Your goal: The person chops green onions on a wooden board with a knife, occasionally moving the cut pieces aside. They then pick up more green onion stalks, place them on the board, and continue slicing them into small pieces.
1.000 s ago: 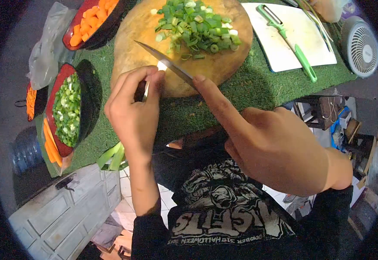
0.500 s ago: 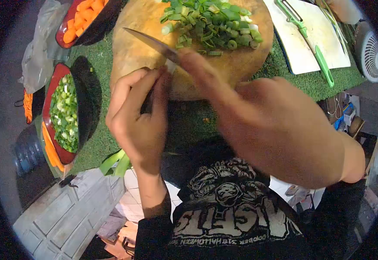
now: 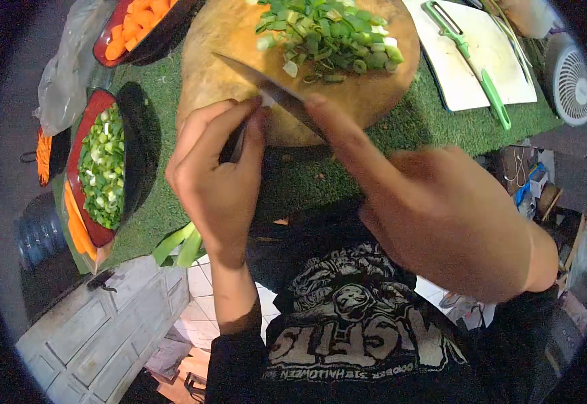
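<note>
head cam | looks steeply down | close over round board [image 3: 239, 40]

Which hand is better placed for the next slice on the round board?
Right. The right hand already grips the knife, forefinger along its spine, blade over the round board. The left hand pinches the scallion stalk beside it.

A smooth metal knife blade [image 3: 260, 81] lies over the matt wooden chopping board [image 3: 219, 47] at upper centre, on rough green artificial turf [image 3: 408, 128], beside a glossy green plastic peeler [image 3: 471, 60].
</note>
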### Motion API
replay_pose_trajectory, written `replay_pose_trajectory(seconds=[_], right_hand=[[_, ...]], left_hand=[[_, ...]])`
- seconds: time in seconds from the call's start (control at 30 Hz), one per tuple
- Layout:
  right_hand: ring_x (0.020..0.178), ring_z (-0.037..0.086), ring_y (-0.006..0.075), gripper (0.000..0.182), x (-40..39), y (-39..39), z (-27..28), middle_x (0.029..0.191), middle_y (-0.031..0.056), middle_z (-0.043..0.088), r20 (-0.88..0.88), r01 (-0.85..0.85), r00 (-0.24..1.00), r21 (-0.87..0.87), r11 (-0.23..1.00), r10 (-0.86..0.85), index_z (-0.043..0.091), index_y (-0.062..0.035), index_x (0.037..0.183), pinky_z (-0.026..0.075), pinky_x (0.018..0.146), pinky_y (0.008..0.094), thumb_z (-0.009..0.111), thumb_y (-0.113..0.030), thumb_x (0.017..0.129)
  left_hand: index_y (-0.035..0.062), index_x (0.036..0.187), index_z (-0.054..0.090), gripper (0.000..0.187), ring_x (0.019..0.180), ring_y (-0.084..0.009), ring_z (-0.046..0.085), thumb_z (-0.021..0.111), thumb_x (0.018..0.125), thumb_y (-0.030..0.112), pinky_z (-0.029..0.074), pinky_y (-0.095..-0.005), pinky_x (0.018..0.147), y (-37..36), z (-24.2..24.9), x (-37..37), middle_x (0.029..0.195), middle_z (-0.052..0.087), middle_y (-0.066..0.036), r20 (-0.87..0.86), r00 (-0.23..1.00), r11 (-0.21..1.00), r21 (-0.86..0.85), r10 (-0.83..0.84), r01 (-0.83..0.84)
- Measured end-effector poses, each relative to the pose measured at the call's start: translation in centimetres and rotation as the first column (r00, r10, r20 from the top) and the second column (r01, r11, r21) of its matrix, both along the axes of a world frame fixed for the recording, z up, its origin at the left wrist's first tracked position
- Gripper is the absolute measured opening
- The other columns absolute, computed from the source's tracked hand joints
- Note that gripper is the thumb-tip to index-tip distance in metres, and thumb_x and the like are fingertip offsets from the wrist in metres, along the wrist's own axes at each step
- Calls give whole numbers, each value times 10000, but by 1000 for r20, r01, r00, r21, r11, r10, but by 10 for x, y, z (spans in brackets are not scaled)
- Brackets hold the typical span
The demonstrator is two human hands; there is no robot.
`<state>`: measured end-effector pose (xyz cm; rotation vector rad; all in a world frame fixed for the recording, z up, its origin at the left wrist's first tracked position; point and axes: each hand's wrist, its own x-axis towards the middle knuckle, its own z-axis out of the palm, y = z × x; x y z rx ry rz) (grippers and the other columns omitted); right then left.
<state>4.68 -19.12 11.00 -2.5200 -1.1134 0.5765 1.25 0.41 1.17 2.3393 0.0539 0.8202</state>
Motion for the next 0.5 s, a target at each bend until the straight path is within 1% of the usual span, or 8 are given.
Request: replay_pose_trajectory(seconds=[0.03, 0.07, 0.13, 0.2, 0.27, 0.33, 0.43, 0.5], right_hand=[[569, 631, 313, 878, 2, -1, -12, 786, 168, 656, 45, -55, 997, -67, 996, 58, 253, 28, 1529, 513, 548, 423, 643, -14, 744], [569, 631, 313, 878, 3, -2, -20, 786, 168, 656, 49, -50, 997, -64, 997, 53, 253, 28, 1529, 513, 548, 423, 643, -14, 744], [563, 624, 336, 858, 5, -1, -33, 737, 181, 640, 111, -67, 992, 54, 996, 61, 244, 27, 1529, 503, 546, 436, 635, -21, 767], [557, 617, 360, 838, 6, -1, -37, 689, 195, 623, 184, -92, 981, 163, 982, 62, 236, 27, 1530, 494, 544, 450, 627, -28, 791], [554, 614, 372, 828, 4, -3, -31, 664, 202, 615, 226, -114, 972, 213, 970, 65, 232, 26, 1530, 489, 543, 457, 623, -31, 802], [550, 601, 407, 816, 0, -8, -23, 594, 197, 584, 157, 6, 987, 166, 986, -33, 221, -3, 1540, 483, 550, 481, 608, -31, 823], [551, 598, 413, 821, 0, -12, -20, 575, 189, 571, 213, -26, 977, 243, 970, -27, 221, -30, 1547, 476, 552, 501, 604, -30, 821], [559, 601, 414, 819, -3, -12, -16, 577, 192, 570, 188, -19, 982, 203, 979, -20, 223, -26, 1546, 476, 558, 504, 607, -33, 822]], left_hand=[[-15, 911, 735, 194, 773, -238, 665, 796, 728, -38, 520, -312, 731, -1, 0, -1, 856, 687, -117, -2, 1000, 1000, 1, -7, 7], [-3, 926, 743, 209, 783, -239, 662, 796, 726, -38, 518, -316, 735, -2, 1, -1, 859, 684, -116, 5, 1000, 1000, 24, -4, 4], [8, 941, 750, 225, 794, -241, 659, 795, 725, -37, 515, -321, 738, -4, 5, -6, 862, 681, -115, 21, 1000, 999, 48, 8, -9], [36, 967, 764, 241, 814, -244, 651, 793, 735, -21, 508, -329, 750, -7, 10, -13, 863, 676, -111, -98, 992, 980, 189, 84, -64], [59, 980, 772, 242, 828, -243, 646, 796, 746, 3, 509, -336, 766, -8, 6, -18, 869, 679, -105, -81, 993, 987, 145, 82, -70], [64, 971, 773, 221, 833, -250, 644, 802, 754, 31, 515, -341, 773, -3, -1, -15, 878, 681, -103, 1, 998, 996, 52, 66, -66], [67, 955, 774, 207, 838, -253, 644, 813, 753, 46, 519, -344, 782, -2, 0, -12, 887, 684, -100, -26, 998, 996, 68, 60, -58], [66, 950, 774, 201, 839, -254, 644, 815, 753, 53, 518, -344, 781, -2, -1, -12, 885, 684, -99, -17, 997, 994, 81, 69, -68]])
